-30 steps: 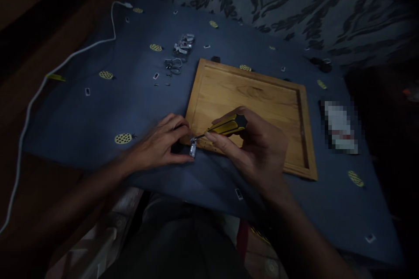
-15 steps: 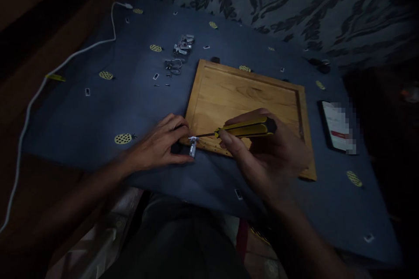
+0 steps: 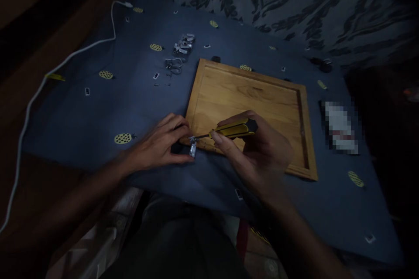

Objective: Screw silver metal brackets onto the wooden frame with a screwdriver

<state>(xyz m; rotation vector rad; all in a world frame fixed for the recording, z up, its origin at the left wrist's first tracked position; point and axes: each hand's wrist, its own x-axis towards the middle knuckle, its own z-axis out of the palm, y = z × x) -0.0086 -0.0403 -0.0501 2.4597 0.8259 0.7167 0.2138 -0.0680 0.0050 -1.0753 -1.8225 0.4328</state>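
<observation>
A wooden panel [image 3: 252, 100] with a raised rim lies on a blue patterned cloth [image 3: 108, 109]. At its near left corner sits a small metal fitting [image 3: 192, 148]. My left hand [image 3: 162, 146] is closed around that fitting, pinching it against the corner. My right hand [image 3: 258, 152] grips a yellow and black screwdriver [image 3: 234, 128], whose thin shaft points left with its tip at the top of the fitting.
Loose screws [image 3: 162, 83], a metal ring clip [image 3: 173, 66] and a pile of metal fittings [image 3: 183, 43] lie beyond the panel's left side. A white cable [image 3: 65, 59] runs along the left. A phone [image 3: 338, 126] lies to the right of the panel.
My right hand drew the screwdriver back to the right, then pushed it left again toward the fitting. The left hand stayed on the fitting.
</observation>
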